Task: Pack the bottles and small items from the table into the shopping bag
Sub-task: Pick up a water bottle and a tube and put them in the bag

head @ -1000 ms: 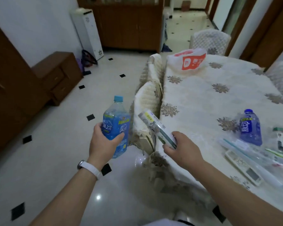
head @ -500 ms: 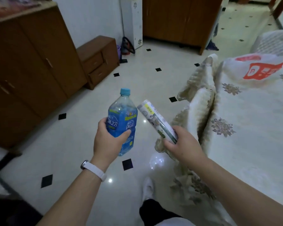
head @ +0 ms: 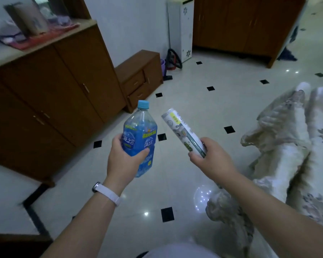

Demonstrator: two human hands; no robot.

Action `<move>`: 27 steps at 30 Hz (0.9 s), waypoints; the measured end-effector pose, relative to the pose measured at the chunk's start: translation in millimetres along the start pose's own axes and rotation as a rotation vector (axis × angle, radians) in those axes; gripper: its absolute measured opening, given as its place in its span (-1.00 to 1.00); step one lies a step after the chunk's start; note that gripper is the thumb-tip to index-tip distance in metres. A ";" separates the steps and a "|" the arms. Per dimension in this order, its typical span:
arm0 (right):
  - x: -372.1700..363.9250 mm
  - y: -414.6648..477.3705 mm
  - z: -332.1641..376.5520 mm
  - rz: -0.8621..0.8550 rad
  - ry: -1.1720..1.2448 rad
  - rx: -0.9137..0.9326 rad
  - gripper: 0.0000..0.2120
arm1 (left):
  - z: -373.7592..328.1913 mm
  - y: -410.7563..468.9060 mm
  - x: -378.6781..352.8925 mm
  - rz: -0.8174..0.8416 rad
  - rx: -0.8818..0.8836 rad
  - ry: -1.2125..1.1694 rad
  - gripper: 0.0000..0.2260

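Fingers of the left hand (head: 123, 161) curl round the blue bottle (head: 139, 135); the right hand (head: 210, 161) grips a slim box (head: 183, 133).

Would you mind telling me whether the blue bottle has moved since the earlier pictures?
Yes: the blue bottle, held in the left hand, has moved left, away from the covered chair.
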State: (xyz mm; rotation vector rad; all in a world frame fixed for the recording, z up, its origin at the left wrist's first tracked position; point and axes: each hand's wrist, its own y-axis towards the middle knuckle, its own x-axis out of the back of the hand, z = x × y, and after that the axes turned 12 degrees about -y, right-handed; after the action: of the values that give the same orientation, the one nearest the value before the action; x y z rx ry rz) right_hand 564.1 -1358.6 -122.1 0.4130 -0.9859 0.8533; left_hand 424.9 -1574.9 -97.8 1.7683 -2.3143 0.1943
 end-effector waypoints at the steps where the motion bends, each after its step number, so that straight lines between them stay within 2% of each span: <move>1: -0.6 10.1 3.9 -0.003 -0.002 0.005 -0.76 | -1.2 10.5 0.1 -0.004 -0.002 0.001 -0.40; 12: -43.7 133.4 45.9 0.028 -0.064 -0.060 -0.75 | 37.5 174.3 -25.9 0.072 0.040 -0.109 -0.40; 20: -50.8 250.1 99.5 -0.047 -0.122 -0.219 -0.75 | 43.1 329.0 -50.8 0.254 0.057 -0.178 -0.42; 27: -32.7 306.8 103.3 -0.137 -0.103 -0.354 -0.76 | 24.4 418.5 -98.9 0.416 0.026 -0.194 -0.41</move>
State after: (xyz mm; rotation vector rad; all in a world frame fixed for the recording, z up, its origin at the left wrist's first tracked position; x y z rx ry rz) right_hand 257.0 -1251.4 -116.6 0.2190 -1.1653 0.5233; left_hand 44.1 -1376.8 -134.2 1.3469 -2.8115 0.1238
